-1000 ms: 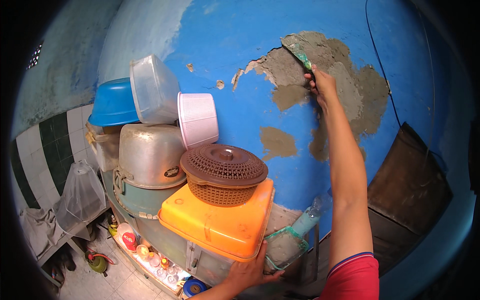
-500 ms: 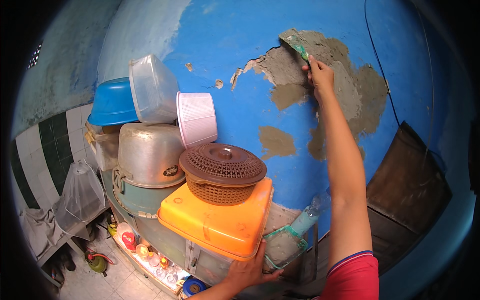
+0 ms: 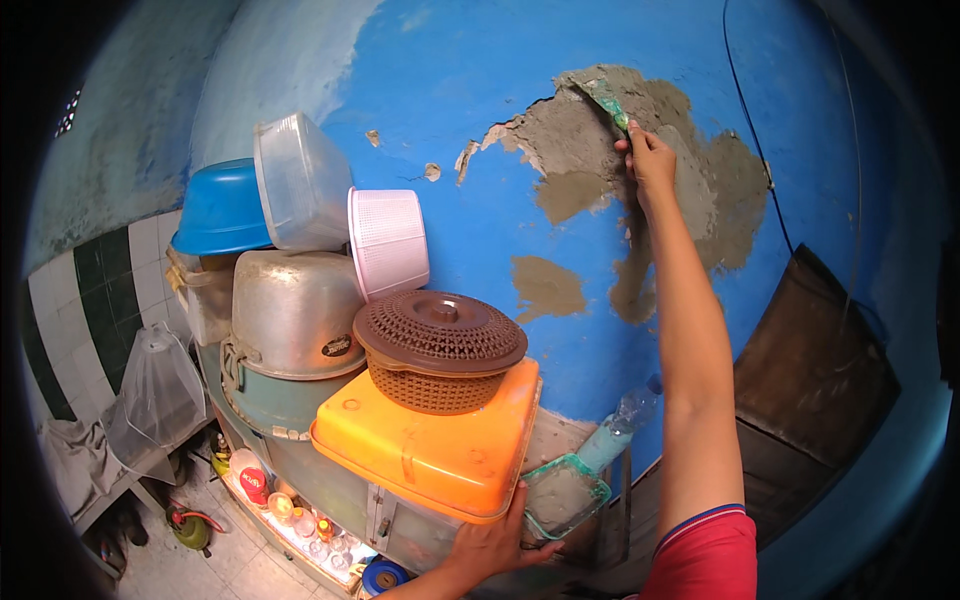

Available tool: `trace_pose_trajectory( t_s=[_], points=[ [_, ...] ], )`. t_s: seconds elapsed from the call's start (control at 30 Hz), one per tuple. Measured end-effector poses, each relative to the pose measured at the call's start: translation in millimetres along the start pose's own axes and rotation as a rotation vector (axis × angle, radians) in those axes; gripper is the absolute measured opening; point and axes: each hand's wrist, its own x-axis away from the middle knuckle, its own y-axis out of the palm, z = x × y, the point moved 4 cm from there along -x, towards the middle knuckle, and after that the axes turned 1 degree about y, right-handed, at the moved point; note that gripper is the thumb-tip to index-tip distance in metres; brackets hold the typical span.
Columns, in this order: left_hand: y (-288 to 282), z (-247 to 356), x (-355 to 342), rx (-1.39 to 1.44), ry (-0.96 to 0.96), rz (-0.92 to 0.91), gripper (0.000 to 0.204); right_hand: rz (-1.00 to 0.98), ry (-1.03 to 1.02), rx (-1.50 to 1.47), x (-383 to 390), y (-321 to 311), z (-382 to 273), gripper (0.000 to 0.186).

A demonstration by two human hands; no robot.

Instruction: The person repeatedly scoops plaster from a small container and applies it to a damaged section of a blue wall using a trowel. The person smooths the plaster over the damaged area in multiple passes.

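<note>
My right hand (image 3: 648,160) is raised to the blue wall (image 3: 450,80), shut on the handle of a green, plaster-smeared putty knife (image 3: 605,100). Its blade lies on rough grey plaster (image 3: 730,200) where paint has broken away. Low in view, my left hand (image 3: 485,550) rests spread at the front edge of an upturned orange plastic container (image 3: 410,450), its thumb beside a green-rimmed tray of grey mix (image 3: 560,500). A clear bottle (image 3: 630,410) stands behind that tray.
Stacked tubs, a metal pot (image 3: 290,305) and a brown lidded basket (image 3: 440,380) crowd the left side. Below are jars (image 3: 280,505) on a shelf and a green gas cylinder (image 3: 190,530). A dark board (image 3: 820,360) and hanging cables (image 3: 760,150) are at right.
My right hand rose a little with the knife, then shifted slightly down and right. The whole view has slid slightly left. My left hand stays at the orange container.
</note>
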Motion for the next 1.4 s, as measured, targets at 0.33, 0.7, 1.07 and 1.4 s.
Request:
trace_pose_trajectory(
  t_s=[0.33, 0.7, 1.07, 1.4],
  points=[
    [0.6, -0.9, 2.1, -0.052, 0.027, 0.003, 0.111, 0.029, -0.190, 0.384, 13.8, -19.6, -10.3, 0.038],
    [-3.5, -0.4, 1.2, -0.059, 0.039, 0.043, 0.104, 0.262, -0.663, 1.150, 39.3, 29.3, -42.9, 0.040],
    [1.4, 0.0, 4.0, -0.062, 0.027, 0.026, 0.108, 0.152, -0.633, 1.303, 50.6, 17.7, 16.4, 0.054],
    [6.9, -1.5, 5.8, -0.044, 0.026, 0.052, 0.109, 0.102, -0.738, 0.861, 48.4, 12.9, -31.9, 0.038]
  ],
)
